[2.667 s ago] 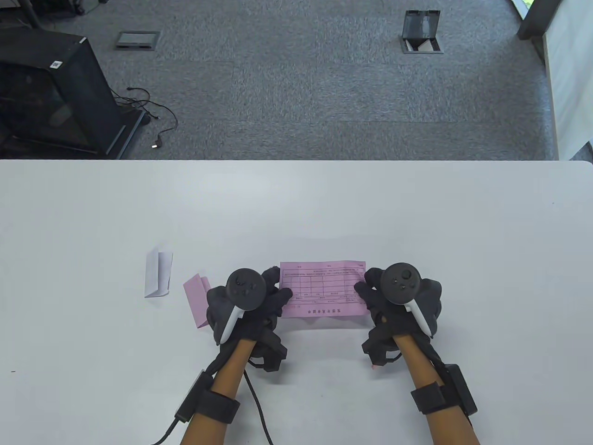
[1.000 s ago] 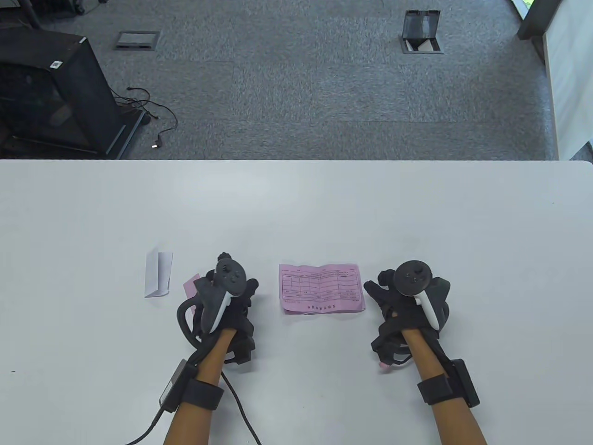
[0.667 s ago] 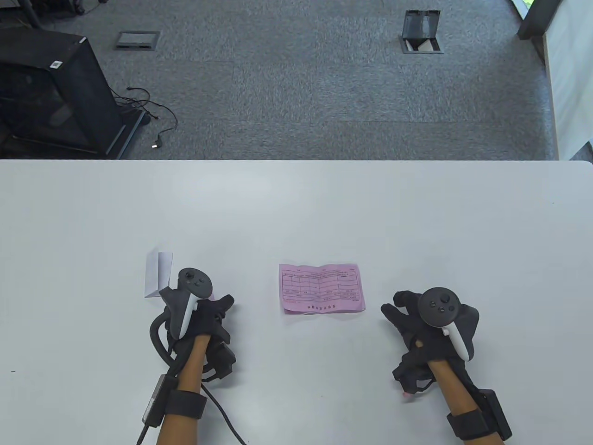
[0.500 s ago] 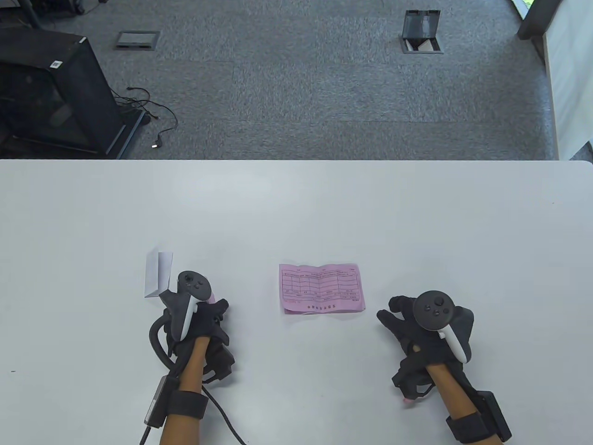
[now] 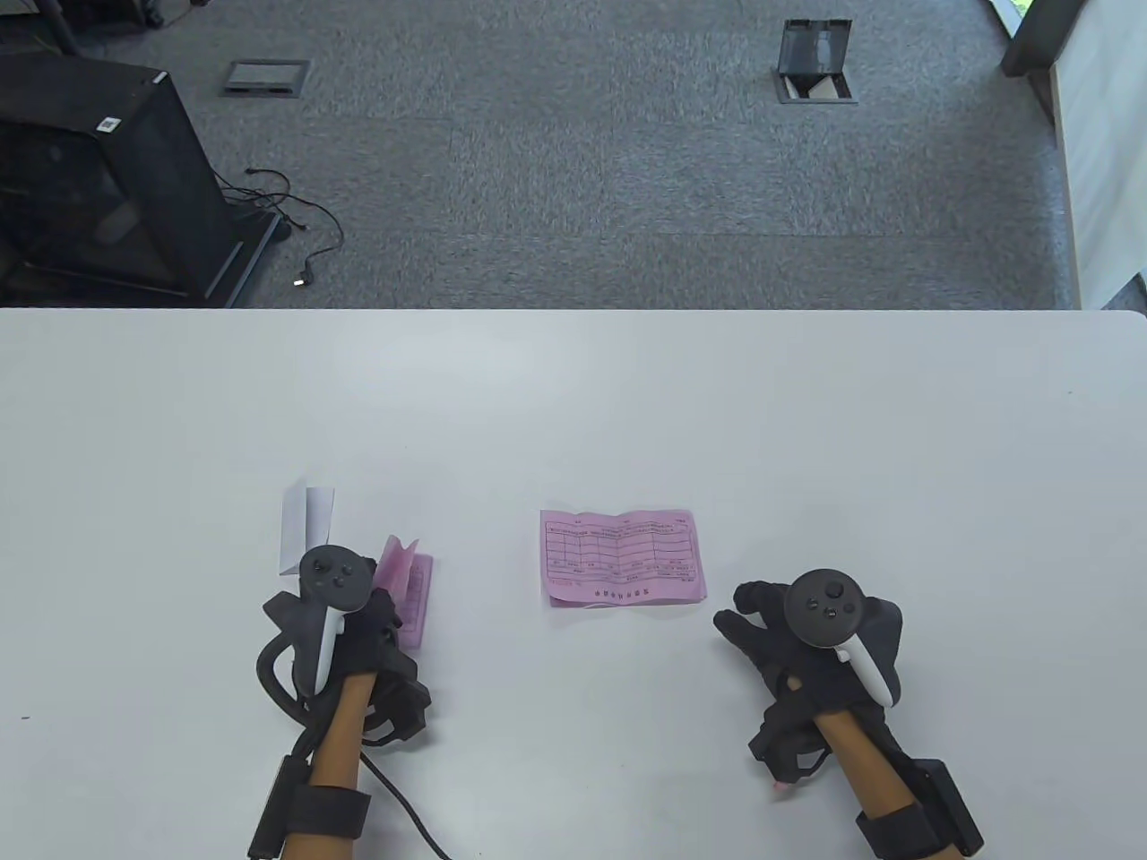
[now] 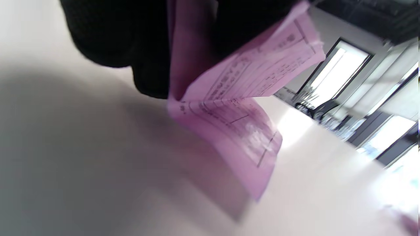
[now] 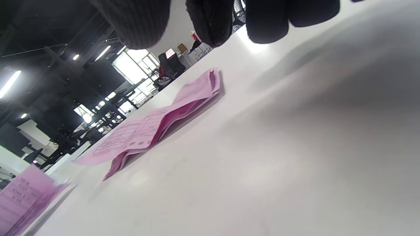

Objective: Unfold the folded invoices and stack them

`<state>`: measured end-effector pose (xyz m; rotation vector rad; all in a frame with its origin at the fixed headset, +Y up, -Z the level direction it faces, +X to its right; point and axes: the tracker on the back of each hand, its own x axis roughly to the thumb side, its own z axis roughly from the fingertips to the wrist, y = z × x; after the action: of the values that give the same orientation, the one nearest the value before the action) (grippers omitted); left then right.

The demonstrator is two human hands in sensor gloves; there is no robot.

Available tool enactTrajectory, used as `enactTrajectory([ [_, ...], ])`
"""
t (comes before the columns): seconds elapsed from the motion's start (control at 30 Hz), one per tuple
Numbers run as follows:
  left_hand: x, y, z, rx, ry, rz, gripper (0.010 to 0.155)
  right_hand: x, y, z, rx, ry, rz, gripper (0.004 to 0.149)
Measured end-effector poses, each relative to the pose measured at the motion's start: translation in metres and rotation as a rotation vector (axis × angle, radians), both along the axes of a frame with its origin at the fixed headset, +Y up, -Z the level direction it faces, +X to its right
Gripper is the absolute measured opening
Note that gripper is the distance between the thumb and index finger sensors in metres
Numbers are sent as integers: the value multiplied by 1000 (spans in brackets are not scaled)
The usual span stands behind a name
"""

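Observation:
My left hand (image 5: 372,618) grips a folded pink invoice (image 5: 408,591) and holds it partly sprung open just above the table; the left wrist view shows it (image 6: 236,111) hanging from my gloved fingers (image 6: 144,42). A stack of unfolded pink invoices (image 5: 623,555) lies flat at the table's middle; it also shows in the right wrist view (image 7: 154,124). A folded white invoice (image 5: 305,528) lies just beyond my left hand. My right hand (image 5: 762,618) is open and empty, to the right of the stack and nearer the front edge.
The white table (image 5: 573,403) reaches the view's sides. Beyond its far edge is grey carpet with a black cabinet (image 5: 99,179) at the left. A glove cable (image 5: 403,806) trails from my left wrist toward the front edge.
Both hands let go of the unfolded pink sheet, which now lies on the stack. My left hand moved left, took the folded pink invoice and lifted it. My right hand drew back toward the front.

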<state>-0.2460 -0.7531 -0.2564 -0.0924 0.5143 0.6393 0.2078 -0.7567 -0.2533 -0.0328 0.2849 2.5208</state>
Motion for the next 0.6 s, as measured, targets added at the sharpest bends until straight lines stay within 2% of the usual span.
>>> enactTrajectory([
  [0.07, 6, 2, 4, 92, -78, 160, 48, -9, 4, 4, 0, 48, -16, 61],
  [0.2, 35, 6, 13, 192, -205, 397, 48, -33, 9, 16, 5, 116, -117, 67],
  [0.43, 104, 4, 31, 301, -389, 436, 50, -67, 11, 32, -57, 199, -377, 85],
  [0.6, 142, -4, 46, 351, -499, 422, 50, -77, 5, 37, -48, 180, -401, 86],
])
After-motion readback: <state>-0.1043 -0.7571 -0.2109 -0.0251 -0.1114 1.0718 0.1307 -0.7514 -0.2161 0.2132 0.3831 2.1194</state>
